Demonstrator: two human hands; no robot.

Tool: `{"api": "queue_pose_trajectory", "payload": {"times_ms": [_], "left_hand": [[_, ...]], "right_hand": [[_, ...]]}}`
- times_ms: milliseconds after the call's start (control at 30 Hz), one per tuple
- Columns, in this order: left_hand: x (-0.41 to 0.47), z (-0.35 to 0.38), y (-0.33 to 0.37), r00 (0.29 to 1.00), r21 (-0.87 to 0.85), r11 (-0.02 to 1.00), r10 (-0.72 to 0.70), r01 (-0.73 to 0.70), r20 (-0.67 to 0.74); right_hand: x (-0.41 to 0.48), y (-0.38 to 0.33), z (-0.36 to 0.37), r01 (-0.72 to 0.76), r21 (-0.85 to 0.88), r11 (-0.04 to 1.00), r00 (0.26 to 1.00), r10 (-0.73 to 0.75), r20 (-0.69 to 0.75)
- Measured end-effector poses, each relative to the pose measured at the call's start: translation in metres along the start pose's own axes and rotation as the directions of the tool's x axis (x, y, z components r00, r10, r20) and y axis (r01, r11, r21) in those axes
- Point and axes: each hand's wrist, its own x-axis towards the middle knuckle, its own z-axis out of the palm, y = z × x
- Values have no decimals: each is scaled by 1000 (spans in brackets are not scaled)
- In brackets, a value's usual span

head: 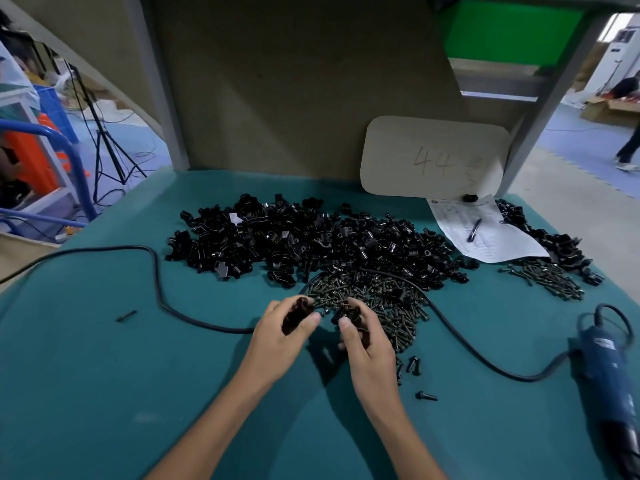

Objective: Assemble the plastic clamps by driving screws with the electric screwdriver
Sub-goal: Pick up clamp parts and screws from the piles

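We see both hands raised just over the middle of the bench. Left hand (pixel 278 336) grips a black clamp piece (pixel 297 312), fingers curled round it. Right hand (pixel 367 344) pinches another small black part (pixel 350 312); we cannot tell if it is a clamp or a screw. Hands are near each other, not touching. Screw pile (pixel 384 299) lies just behind the right hand, and the big clamp pile (pixel 304 237) sits behind that, toward the back edge. Screwdriver (pixel 606 362) lies untouched by the right edge, its cord (pixel 158 289) looping across the bench past the piles. Paper (pixel 491 233) with a pen (pixel 473 230) sits at the back right. A few loose screws (pixel 426 395) lie right of the right wrist.
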Motion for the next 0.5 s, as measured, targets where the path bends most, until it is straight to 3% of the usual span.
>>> {"api": "queue_pose_trajectory", "payload": {"times_ms": [300, 500], "left_hand": [[3, -8, 2, 986, -221, 962, -165, 158, -11], [4, -13, -2, 984, -362, 916, -178, 174, 22]], "right_hand": [[-1, -6, 0, -42, 80, 996, 999, 42, -2], [-1, -6, -1, -56, 100, 993, 998, 57, -8]]}}
